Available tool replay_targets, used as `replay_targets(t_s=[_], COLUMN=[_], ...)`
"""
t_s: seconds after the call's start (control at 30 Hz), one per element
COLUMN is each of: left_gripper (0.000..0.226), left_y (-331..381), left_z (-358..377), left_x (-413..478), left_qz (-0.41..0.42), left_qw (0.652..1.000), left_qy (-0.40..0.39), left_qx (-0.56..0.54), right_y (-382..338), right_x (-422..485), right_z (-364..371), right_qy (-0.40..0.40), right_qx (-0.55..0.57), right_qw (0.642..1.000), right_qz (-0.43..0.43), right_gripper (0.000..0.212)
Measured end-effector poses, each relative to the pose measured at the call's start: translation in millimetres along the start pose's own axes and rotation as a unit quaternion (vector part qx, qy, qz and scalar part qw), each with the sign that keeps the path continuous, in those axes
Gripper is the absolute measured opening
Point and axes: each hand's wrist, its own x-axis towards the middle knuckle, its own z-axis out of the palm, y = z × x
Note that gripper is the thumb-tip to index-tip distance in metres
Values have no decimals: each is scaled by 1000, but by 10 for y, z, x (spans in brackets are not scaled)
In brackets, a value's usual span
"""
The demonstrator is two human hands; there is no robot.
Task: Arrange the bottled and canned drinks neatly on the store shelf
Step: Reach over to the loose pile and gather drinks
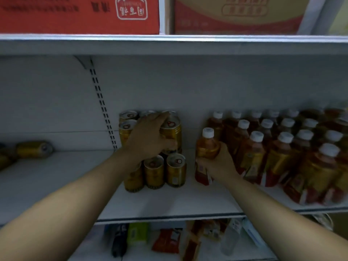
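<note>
The right hand gripped a bottle on the shelf — upright, cap at twelve o'clock — bottle rows just beside at three; the left hand clasped a stacked can at nine.

A red carton and a red-tan carton sit above; snack packets lie below.

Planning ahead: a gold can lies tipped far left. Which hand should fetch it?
Left, probably: the left hand, on a stacked can, is nearer the tipped can; the right hand grips a bottle.
</note>
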Motion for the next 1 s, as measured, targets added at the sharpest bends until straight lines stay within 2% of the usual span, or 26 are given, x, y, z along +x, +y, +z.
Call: replay_targets(t_s=[0.07,0.2,0.6,0.7,0.83,0.93,1.0], left_gripper=[96,94,89,94,85,81,80], left_y=[-40,-109,28,94,247,438,643], left_z=[18,178,317,292,380,594,727], left_x=[128,289,348,272,170,112,90], left_qz=[-9,-26,-56,-33,48,57,27], left_qw=[998,992,969,971,989,997,992], left_qy=[-2,-31,-69,-54,6,-28,-58], left_qx=[63,122,230,232,143,-46,-106], right_y=[22,80,281,239,-45,-305,-423], right_x=[27,97,165,146,122,146,233], right_z=[-8,-17,-34,-86,-400,-774,-1074], right_qy=[-17,-24,-19,-35,0,53,70], right_qx=[6,12,-31,-42,-92,-200,-263], right_qw=[1000,1000,999,998,989,954,933], right_qz=[1,-9,-4,-14,-116,-215,-235], right_gripper=[77,80,87,86,67,49,47])
